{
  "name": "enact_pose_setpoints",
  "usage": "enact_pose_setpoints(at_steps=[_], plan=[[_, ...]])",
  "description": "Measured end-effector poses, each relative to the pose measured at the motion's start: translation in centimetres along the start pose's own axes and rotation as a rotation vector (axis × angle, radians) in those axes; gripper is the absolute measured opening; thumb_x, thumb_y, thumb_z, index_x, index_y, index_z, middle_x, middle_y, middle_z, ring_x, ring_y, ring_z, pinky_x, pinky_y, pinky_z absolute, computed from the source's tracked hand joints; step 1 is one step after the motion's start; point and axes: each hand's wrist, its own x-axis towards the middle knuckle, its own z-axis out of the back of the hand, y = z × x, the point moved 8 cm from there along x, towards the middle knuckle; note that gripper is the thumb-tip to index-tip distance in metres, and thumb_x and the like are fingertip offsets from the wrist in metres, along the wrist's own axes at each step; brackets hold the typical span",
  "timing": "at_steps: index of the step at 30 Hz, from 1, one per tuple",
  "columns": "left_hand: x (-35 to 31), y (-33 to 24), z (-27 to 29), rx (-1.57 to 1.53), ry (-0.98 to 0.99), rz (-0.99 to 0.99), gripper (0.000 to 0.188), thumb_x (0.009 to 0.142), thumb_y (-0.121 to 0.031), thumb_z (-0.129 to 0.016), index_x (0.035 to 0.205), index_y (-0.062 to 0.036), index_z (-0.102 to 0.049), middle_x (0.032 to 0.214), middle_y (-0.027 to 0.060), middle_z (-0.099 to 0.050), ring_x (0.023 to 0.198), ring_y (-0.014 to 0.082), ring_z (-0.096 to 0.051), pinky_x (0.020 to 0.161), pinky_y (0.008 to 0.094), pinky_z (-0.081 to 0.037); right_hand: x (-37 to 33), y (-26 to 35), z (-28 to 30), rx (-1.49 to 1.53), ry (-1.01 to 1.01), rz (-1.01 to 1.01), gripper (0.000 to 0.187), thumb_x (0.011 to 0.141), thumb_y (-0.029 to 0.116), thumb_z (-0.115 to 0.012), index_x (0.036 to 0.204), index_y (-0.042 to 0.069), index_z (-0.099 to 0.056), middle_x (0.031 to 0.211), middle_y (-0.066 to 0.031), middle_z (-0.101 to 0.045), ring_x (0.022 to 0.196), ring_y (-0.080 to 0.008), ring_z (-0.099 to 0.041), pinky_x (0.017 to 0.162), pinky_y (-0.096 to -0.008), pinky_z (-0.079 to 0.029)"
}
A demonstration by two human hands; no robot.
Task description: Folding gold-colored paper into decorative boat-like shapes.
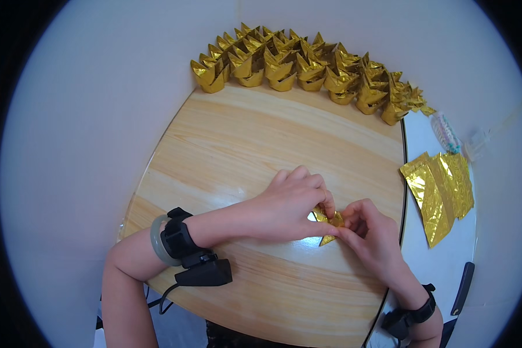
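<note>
Both hands are meeting over a small piece of gold foil paper (pixel 328 223), which is lying just right of the middle of the round wooden table (pixel 243 145), toward 4 o'clock from its centre. The left hand (pixel 284 206) is reaching in from 8 o'clock, its thumb and forefinger pinching together on the foil's left edge while the other fingers are curling over the top. The right hand (pixel 370 232) is coming in from 5 o'clock, its fingertips closing on the foil's right side, so the paper is being gripped between the two hands and only a folded corner is showing below them. A pale bangle (pixel 158 240) and a black strapped device (pixel 191 255) are sitting on the left wrist; a black band (pixel 414 313) is circling the right wrist. Along the table's far rim, from 11 to 2 o'clock, a row of folded gold ingot shapes (pixel 307 69) is standing. At 3 o'clock, off the table, flat gold foil sheets (pixel 441 191) are lying on a white surface (pixel 441 267)
</note>
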Motion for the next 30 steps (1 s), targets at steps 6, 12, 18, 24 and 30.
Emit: enact_pose_setpoints(at_steps=[6,12,18,24,30], plan=[[0.4,0.0,0.2,0.045,-0.141,0.040,0.035,0.081,-0.046,-0.067,0.084,-0.0113,-0.070,0.089,0.0062,-0.061,0.097,0.0245,-0.050,0.087,0.0368,-0.032,0.0,0.3,-0.3,-0.064,0.006,0.008,0.030,0.081,0.013,-0.075,0.098,0.003,-0.053,0.075,-0.0065,-0.063,0.066,-0.0174,-0.064,0.061,-0.0283,-0.051],[0.9,0.6,0.2,0.011,-0.211,0.129,0.018,0.079,-0.035,-0.072,0.082,-0.0178,-0.067,0.077,-0.0037,-0.058,0.088,0.0179,-0.050,0.083,0.0349,-0.031,0.0,0.2,-0.3,-0.067,0.002,0.044,0.034,0.081,0.011,-0.074,0.103,0.003,-0.049,0.082,-0.0088,-0.062,0.069,-0.0199,-0.063,0.063,-0.0317,-0.051],[1.1,1.0,0.3,0.029,-0.155,0.194,0.013,0.074,-0.026,-0.073,0.082,-0.0181,-0.066,0.075,-0.0034,-0.057,0.086,0.0176,-0.051,0.082,0.0349,-0.032,0.0,0.4,0.1,-0.027,-0.048,0.046,0.033,0.078,0.010,-0.075,0.102,0.005,-0.053,0.084,-0.0082,-0.061,0.075,-0.0218,-0.061,0.064,-0.0330,-0.050],[0.9,1.1,1.0,-0.035,-0.276,0.152,0.012,0.069,-0.022,-0.074,0.074,-0.0134,-0.066,0.070,-0.0002,-0.058,0.082,0.0195,-0.054,0.076,0.0348,-0.037,-1.0,2.6,0.3,-0.229,-0.059,0.467,0.017,0.070,0.010,-0.077,0.083,0.010,-0.066,0.087,-0.0012,-0.064,0.086,-0.0212,-0.060,0.072,-0.0330,-0.048],[0.1,1.8,1.8,0.006,-0.173,0.256,0.012,0.068,-0.019,-0.074,0.065,-0.0098,-0.067,0.070,0.0019,-0.061,0.083,0.0208,-0.054,0.074,0.0343,-0.042,-1.2,3.9,1.2,-0.421,-0.125,0.574,0.013,0.071,0.008,-0.074,0.082,0.012,-0.068,0.088,0.0023,-0.066,0.090,-0.0184,-0.061,0.076,-0.0318,-0.045]])
